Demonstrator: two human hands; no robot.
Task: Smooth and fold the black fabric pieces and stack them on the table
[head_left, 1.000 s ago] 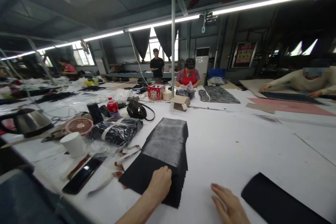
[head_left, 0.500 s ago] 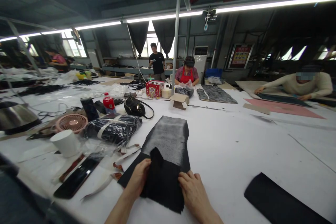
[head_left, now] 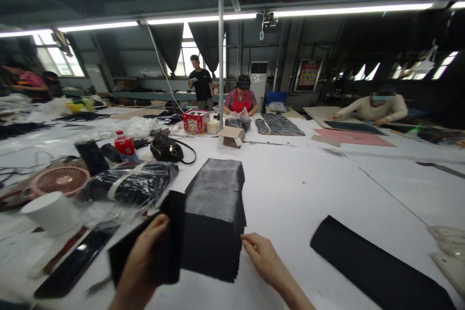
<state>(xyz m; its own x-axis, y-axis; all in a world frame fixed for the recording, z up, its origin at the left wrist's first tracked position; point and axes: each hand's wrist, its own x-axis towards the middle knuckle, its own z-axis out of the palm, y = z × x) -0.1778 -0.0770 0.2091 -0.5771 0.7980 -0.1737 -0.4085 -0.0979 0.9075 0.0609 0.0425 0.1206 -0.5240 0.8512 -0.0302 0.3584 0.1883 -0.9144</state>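
Note:
Black fabric pieces (head_left: 212, 244) lie fanned on the white table in front of me, their far part greyish and shiny. My left hand (head_left: 147, 252) is closed on a folded black piece (head_left: 172, 237), raised at the left of the fanned pieces and partly blurred. At their right edge, my right hand (head_left: 257, 252) has its thumb and index finger pinched together against the ragged border; whatever is between the fingertips is too small to make out. Another long black piece (head_left: 378, 264) rests at the right.
On the left are a phone (head_left: 78, 259), a white cup (head_left: 51, 213), a pink fan (head_left: 60, 180), a plastic-wrapped bundle (head_left: 134, 184) and a black bag (head_left: 167, 149). A cardboard box (head_left: 231, 136) stands farther back. Several people are beyond the table.
My left hand has moved left, lifting a black piece off the fanned ones. My right hand has stayed by their right edge, its fingers now pinched. The view has turned right.

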